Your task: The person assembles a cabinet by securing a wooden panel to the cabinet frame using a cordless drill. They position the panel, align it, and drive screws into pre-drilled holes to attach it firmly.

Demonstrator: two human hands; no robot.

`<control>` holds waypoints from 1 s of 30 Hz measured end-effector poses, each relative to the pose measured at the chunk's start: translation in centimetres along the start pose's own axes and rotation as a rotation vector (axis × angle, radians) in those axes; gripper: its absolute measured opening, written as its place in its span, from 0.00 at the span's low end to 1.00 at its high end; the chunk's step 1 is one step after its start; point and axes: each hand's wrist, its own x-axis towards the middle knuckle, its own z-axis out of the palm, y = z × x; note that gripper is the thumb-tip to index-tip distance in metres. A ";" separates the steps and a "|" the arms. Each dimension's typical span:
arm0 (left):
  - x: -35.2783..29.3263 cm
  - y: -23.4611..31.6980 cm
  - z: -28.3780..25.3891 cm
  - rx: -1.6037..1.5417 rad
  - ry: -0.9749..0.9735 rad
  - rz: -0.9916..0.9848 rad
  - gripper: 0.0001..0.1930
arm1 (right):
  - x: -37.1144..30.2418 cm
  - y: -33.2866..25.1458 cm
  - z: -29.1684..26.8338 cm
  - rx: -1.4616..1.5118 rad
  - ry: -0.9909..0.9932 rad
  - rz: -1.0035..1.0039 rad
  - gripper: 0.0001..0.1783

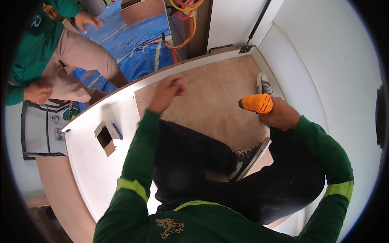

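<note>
My right hand [279, 115] is wrapped round the grip of an orange cordless drill [257, 103], whose dark nose points left above a bare plywood panel [202, 97]. My left hand [167, 93] hovers over the panel's left part, apart from the drill. Its fingers are drawn together and slightly blurred; whatever may be between them is too small to make out. A small open cardboard box [107, 137] lies on the white board to the left of my left forearm.
My crossed legs and dark sneakers [247, 162] rest on the panel. A raised white rim [154, 76] curves along its far side, with a black hinge [245, 49] at the corner. Beyond stands a co-worker [60, 60] by blue sheeting [142, 56]. Yellow and red cables [190, 36] hang there.
</note>
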 end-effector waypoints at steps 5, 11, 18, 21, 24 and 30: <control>10.9 -5.1 8.3 -0.677 0.003 -0.355 0.13 | 3.5 0.5 -0.1 0.392 0.145 0.065 0.17; 13.7 -12.0 8.2 -1.102 0.118 -0.416 0.09 | 10.0 0.7 0.0 0.559 0.098 -0.010 0.15; 15.2 -14.9 6.3 -1.294 0.225 -0.425 0.09 | 17.1 0.7 4.6 0.636 0.099 0.085 0.14; 15.3 -15.1 7.1 -1.322 0.251 -0.423 0.09 | 18.6 1.1 5.5 0.593 0.095 0.101 0.14; 15.8 -15.2 7.4 -1.283 0.308 -0.444 0.09 | 20.0 1.2 6.0 0.595 0.080 0.134 0.14; 17.0 -14.9 7.0 -1.297 0.385 -0.516 0.08 | 21.8 1.5 5.9 0.567 0.074 0.173 0.15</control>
